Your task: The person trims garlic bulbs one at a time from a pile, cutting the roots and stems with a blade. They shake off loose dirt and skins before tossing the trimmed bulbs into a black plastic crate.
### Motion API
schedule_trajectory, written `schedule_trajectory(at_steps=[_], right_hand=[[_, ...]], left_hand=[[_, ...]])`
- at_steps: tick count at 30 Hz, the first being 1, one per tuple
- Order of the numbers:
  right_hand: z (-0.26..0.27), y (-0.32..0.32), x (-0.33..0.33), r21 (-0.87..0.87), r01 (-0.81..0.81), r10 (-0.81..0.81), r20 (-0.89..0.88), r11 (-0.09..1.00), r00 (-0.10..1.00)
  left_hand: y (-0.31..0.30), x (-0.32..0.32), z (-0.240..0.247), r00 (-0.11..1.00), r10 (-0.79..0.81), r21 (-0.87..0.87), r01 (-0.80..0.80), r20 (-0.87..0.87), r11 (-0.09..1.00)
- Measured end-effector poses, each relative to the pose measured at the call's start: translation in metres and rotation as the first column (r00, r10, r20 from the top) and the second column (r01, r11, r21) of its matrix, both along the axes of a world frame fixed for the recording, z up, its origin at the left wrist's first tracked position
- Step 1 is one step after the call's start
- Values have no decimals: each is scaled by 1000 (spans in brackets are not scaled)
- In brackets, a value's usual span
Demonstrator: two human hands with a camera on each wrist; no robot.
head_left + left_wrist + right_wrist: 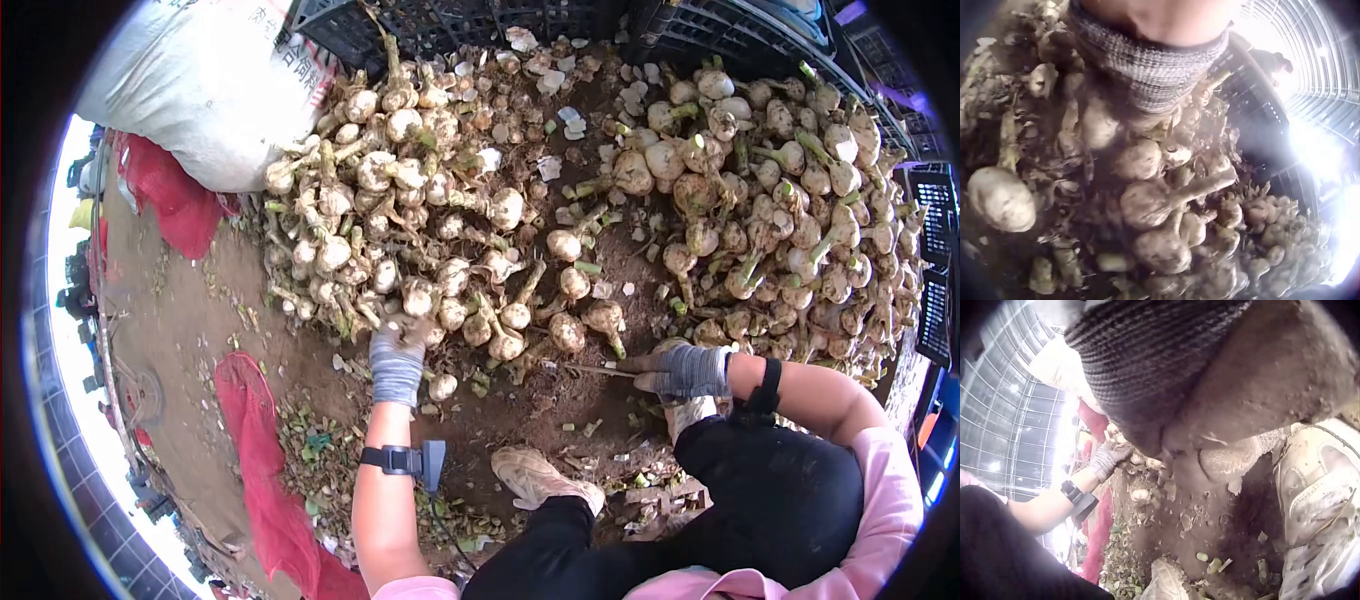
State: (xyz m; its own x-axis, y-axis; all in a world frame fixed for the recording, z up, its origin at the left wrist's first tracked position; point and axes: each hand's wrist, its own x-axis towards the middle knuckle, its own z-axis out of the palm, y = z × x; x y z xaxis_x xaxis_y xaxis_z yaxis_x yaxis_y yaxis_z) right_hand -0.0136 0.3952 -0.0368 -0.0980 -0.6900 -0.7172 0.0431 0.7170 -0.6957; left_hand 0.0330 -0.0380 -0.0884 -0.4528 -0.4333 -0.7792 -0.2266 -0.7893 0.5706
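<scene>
**Gloved hands at the near edge of the bulb heaps**

Nearest us, a dirty pale shoe (540, 478) rests on the soil at 6 o'clock, with black trouser legs beside it. Red netting (265, 470) lies at 8 o'clock.

Just beyond, the gloved left hand (398, 352) reaches towards 12 o'clock into the near edge of the left heap (400, 200) of white, stalked bulbs. Its fingertips lie among them. A loose bulb (442, 385) sits on the soil just beside the glove, at its 4 o'clock. We cannot tell whether this hand grips anything. The fingers are lost in the heap, and the left wrist view gives us only the cuff above blurred bulbs.

Well apart, at the left hand's 3 o'clock, the gloved right hand (683, 372) has its fingers curled round a thin tool (598, 370). The tool points to 9 o'clock, low over the soil. We cannot make out what kind of tool it is, because in the right wrist view the glove fills the frame and hides it.

Farther off, the right heap (790, 190) spreads at 1 o'clock. Behind both heaps lie a white sack (200, 80) at 11 o'clock and black crates (450, 20) at 12 o'clock, cut off by the frame's edge.
</scene>
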Motion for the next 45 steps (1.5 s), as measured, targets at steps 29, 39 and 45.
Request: schedule_trajectory(at_steps=[29, 39, 45], right_hand=[[-7, 10, 4, -80, 31, -39, -106, 996, 994], [27, 47, -13, -56, 207, -203, 65, 977, 977], [50, 70, -15, 161, 402, -433, 298, 901, 851]], left_hand=[[44, -271, 283, 649, -759, -904, 291, -55, 314], [196, -226, 124, -131, -685, -279, 846, 717, -453], [216, -143, 57, -95, -704, -85, 973, 704, -216]])
